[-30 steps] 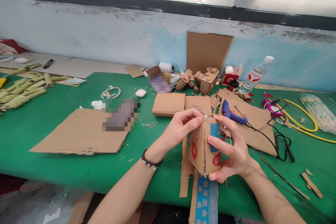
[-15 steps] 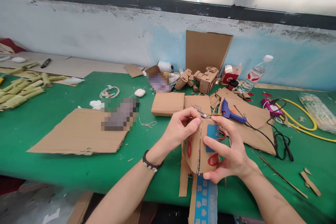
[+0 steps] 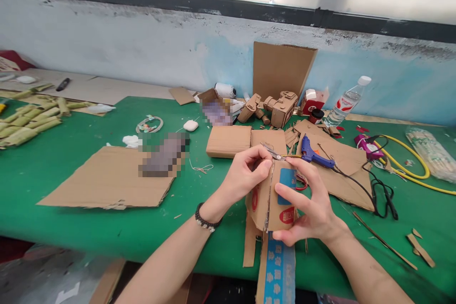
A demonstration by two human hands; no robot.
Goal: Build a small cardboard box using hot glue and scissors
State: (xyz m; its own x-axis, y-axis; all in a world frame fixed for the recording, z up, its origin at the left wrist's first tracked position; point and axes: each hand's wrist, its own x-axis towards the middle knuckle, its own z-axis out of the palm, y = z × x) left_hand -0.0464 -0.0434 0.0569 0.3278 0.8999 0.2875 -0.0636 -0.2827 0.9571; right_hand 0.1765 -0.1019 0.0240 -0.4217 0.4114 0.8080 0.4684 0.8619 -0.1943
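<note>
Between my hands is a curved cardboard piece [image 3: 276, 199] with blue and red print and a dark seam running down its front. My left hand [image 3: 251, 168] pinches its upper left edge at the top of the seam. Around its right side curl the fingers of my right hand [image 3: 308, 204], the thumb at the lower edge by the seam. A pair of scissors [image 3: 275, 153] lies just behind, its blades showing above the piece and its red handle partly hidden. Under the piece, a cardboard strip with blue tape [image 3: 276, 266] reaches past the table's front edge.
Right of my hands, a blue glue gun [image 3: 315, 152] rests on cardboard, its black cord trailing. Behind stand a cardboard camera model [image 3: 283, 109] and a water bottle [image 3: 347, 102]. A flat cardboard sheet [image 3: 107, 178] lies left, and a yellow cable [image 3: 425, 161] loops at right.
The cardboard piece has turned and shifted slightly left at its lower end, the right thumb and fingers moving with it. Both hands keep their hold.
</note>
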